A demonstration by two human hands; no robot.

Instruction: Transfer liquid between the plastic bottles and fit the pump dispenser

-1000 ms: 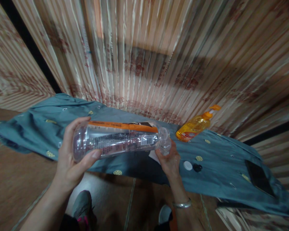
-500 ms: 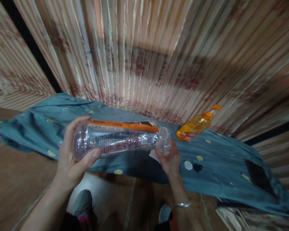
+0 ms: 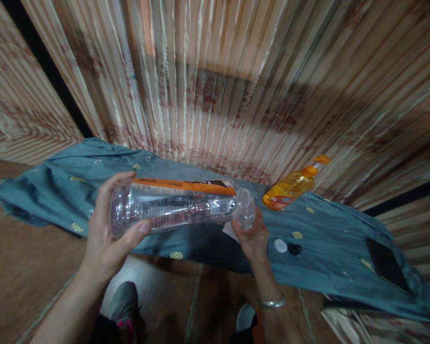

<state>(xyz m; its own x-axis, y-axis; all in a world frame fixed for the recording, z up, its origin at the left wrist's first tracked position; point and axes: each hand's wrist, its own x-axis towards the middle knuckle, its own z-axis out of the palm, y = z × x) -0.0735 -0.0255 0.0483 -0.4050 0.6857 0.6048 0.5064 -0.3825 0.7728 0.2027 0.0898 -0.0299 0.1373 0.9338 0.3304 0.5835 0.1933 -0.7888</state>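
A clear plastic bottle (image 3: 186,205) with an orange and printed label lies sideways in the air above the blue-green cloth. My left hand (image 3: 111,224) is wrapped round its wide base, with the thumb across the near side. At the neck end on the right, my right hand (image 3: 252,234) holds a small clear plastic piece (image 3: 246,210); whether it is joined to the bottle cannot be made out. Something white (image 3: 231,231) shows below the neck, partly hidden by my right hand. A silver bracelet circles my right wrist.
On the cloth (image 3: 318,258), a yellow pump bottle (image 3: 290,188) with an orange top stands at the back right. Nearer are a white round cap (image 3: 280,245) and a small black object (image 3: 294,248). A dark phone-like slab (image 3: 387,263) lies far right. A pleated curtain (image 3: 208,95) hangs behind.
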